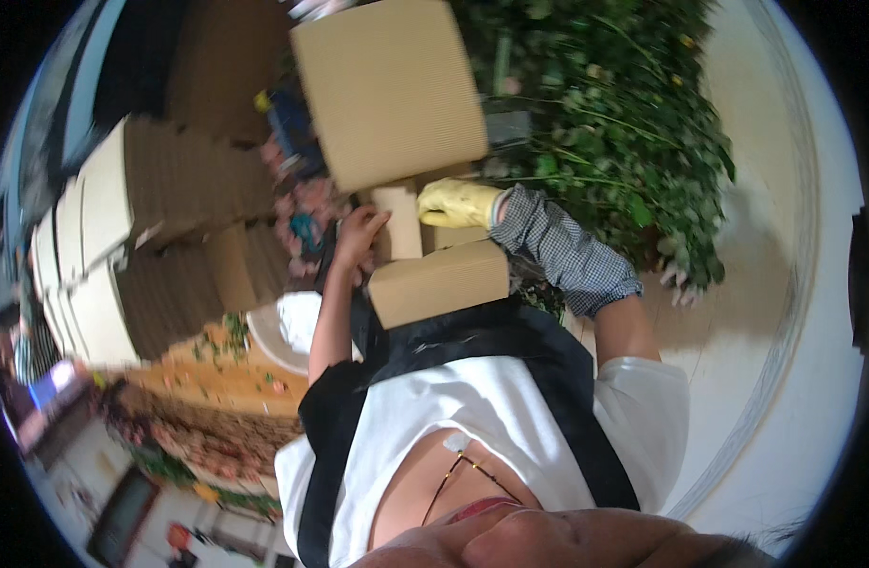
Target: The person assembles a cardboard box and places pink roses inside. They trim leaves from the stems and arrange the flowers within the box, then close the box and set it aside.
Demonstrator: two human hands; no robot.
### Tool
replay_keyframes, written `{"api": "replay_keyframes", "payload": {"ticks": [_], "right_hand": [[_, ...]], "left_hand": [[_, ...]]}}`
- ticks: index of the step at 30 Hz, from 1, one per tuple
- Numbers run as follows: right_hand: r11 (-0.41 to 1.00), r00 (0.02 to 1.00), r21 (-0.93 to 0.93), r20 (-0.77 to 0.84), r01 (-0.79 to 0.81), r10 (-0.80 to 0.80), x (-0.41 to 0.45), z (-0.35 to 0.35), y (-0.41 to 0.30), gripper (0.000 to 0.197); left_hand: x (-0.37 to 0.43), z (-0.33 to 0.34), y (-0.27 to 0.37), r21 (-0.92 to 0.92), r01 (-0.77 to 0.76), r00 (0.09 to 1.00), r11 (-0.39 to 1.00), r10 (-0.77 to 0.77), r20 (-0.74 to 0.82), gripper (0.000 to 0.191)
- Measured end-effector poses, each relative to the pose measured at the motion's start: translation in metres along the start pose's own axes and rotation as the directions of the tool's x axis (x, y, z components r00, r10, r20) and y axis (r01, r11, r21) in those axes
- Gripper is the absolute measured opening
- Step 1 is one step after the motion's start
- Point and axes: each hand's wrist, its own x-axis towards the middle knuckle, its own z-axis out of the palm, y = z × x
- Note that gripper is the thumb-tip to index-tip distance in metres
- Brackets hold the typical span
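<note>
An open sheet of corrugated cardboard point(391, 99), creased into panels, lies in front of my body. Its large panel stands at the far side, and a narrow corrugated panel point(441, 280) faces my apron. My bare left hand point(360, 231) is at the left edge of a smooth, paler panel point(400, 224), thumb and fingertips against it. On the inner side of the same cardboard is my right hand point(457, 204), in a yellow glove with its fingers curled. Whether those fingers pinch the cardboard is hidden. A checked sleeve cover point(562, 245) wraps my right forearm.
Thick stacks of folded cardboard point(185, 192) stand at the left. Pink blooms point(310, 199) lie between them and my left hand. Leafy green stems point(619, 135) are heaped at the right. A round basin point(260, 334) with something white in it sits near my left elbow.
</note>
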Motion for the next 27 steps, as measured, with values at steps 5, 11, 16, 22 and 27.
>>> {"api": "replay_keyframes", "payload": {"ticks": [5, 11, 16, 22, 27], "right_hand": [[0.987, 0.992, -0.109, -0.069, -0.116, 0.109, 0.002, -0.007, -0.03, 0.052], [0.93, 0.95, -0.333, -0.308, -0.153, 0.046, 0.023, 0.066, -0.003, 0.045], [0.971, 0.977, 0.212, -0.159, -0.107, 0.143, 0.005, 0.023, -0.011, 0.045], [0.608, 0.985, 0.776, -0.114, 0.17, -0.13, -0.081, -0.001, -0.048, 0.07], [0.903, 0.991, 0.429, -0.126, 0.026, 0.032, -0.093, 0.01, -0.064, 0.047]], "left_hand": [[-0.01, 0.017, 0.005, 0.099, -0.25, 0.957, 0.963, 0.262, -0.125, 0.033], [-0.015, -0.008, 0.071, 0.294, -0.102, 0.967, 0.95, 0.025, 0.255, 0.031], [0.016, 0.012, 0.036, 0.535, -0.302, 0.867, 0.789, -0.007, 0.499, 0.047], [0.009, 0.011, 0.011, 0.358, -0.376, 0.868, 0.855, 0.189, 0.459, 0.039], [0.004, 0.017, 0.019, 0.456, -0.326, 0.902, 0.828, 0.128, 0.412, 0.04]]}}
